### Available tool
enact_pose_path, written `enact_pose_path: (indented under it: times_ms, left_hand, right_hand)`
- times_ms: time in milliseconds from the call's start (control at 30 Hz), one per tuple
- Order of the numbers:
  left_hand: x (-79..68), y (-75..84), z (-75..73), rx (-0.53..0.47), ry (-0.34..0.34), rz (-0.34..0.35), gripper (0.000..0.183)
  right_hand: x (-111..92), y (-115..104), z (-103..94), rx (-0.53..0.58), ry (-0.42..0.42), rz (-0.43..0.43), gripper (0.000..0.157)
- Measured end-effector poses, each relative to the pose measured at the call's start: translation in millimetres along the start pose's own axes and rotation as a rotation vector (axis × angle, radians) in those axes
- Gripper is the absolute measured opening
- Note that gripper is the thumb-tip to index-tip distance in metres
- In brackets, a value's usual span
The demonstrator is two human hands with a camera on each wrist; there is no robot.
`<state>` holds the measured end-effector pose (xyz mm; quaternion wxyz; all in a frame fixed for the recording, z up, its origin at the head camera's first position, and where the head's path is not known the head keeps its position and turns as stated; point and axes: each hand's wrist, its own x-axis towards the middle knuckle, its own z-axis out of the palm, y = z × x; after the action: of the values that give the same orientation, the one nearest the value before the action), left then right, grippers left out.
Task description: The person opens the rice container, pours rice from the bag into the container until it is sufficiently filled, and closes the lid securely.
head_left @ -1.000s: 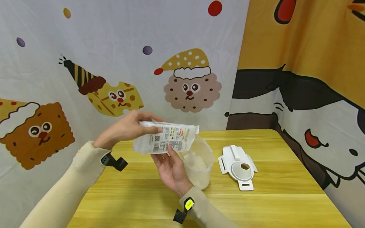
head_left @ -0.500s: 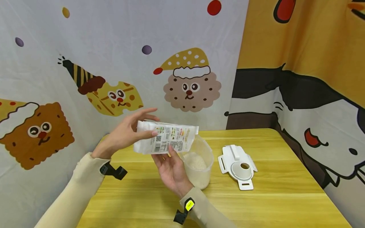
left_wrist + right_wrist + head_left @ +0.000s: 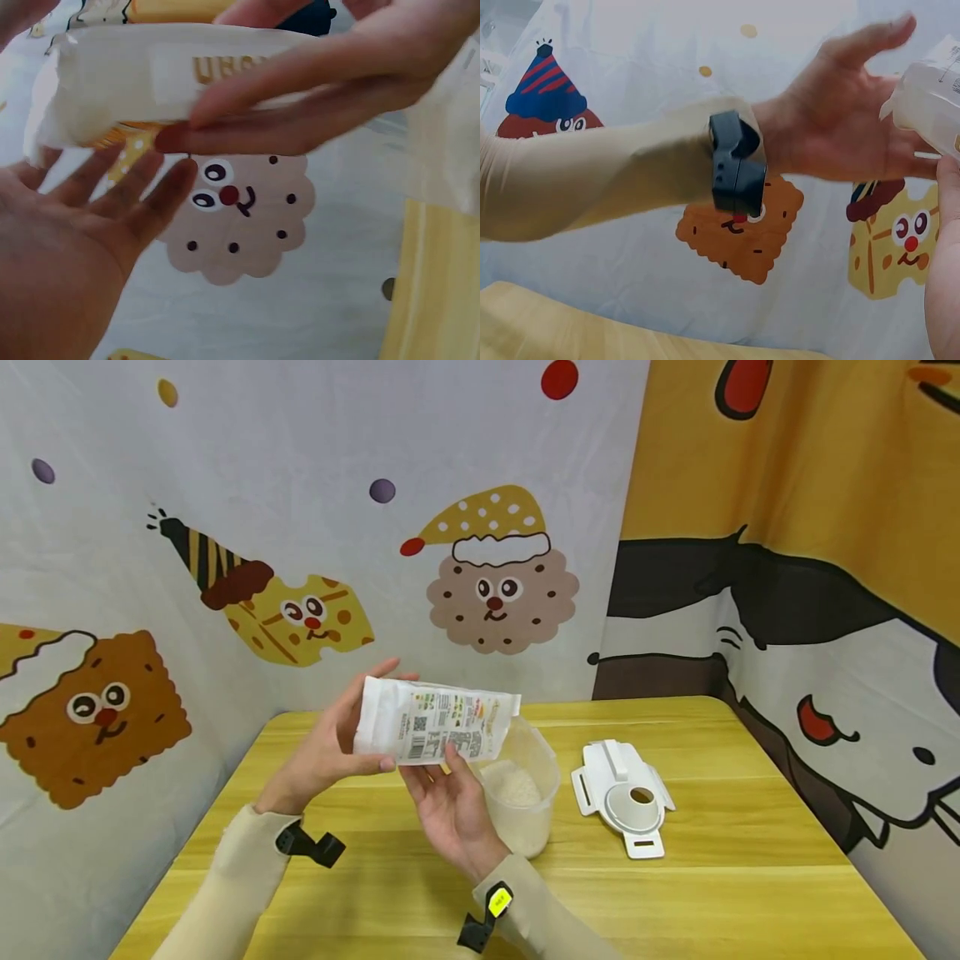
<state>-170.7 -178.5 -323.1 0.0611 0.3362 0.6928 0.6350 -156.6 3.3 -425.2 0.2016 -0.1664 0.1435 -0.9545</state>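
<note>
A white bag (image 3: 435, 722) with printed text, a QR code and a barcode hangs level over the left side of a clear plastic container (image 3: 517, 831). White grains (image 3: 513, 781) fill part of that container. From below, my right hand (image 3: 457, 818) holds the bag, thumb across the printed face and fingers underneath. My left hand (image 3: 322, 752) spreads around the bag's left end, thumb stretched along the lower edge and fingers behind. Seen from the right wrist, the left thumb (image 3: 877, 41) stands straight, apart from the bag. Large gold letters show on the bag (image 3: 172, 71) in the left wrist view.
A white plastic lid (image 3: 626, 797) with a round hole and side clips lies on the wooden table (image 3: 750, 827), right of the container. A cartoon-printed cloth (image 3: 300, 443) hangs behind the table, and another runs along its right side.
My left hand has let go of the bag's upper part, lifted its fingers, then turned lower around the left end. My right hand, the bag and the container stay nearly in place.
</note>
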Motion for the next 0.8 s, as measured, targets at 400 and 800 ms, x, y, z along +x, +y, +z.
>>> enact_pose_path:
  times_ms: [400, 800]
  left_hand:
    - [-1.6, -12.7, 12.0, -0.065, 0.054, 0.059, 0.114]
    - [11.1, -5.1, 11.5, 0.040, 0.068, 0.043, 0.104]
  right_hand:
    - [-2.9, -3.7, 2.3, -0.009, 0.017, 0.004, 0.035]
    - [-11.3, -11.9, 5.8, -0.135, 0.057, 0.136, 0.053]
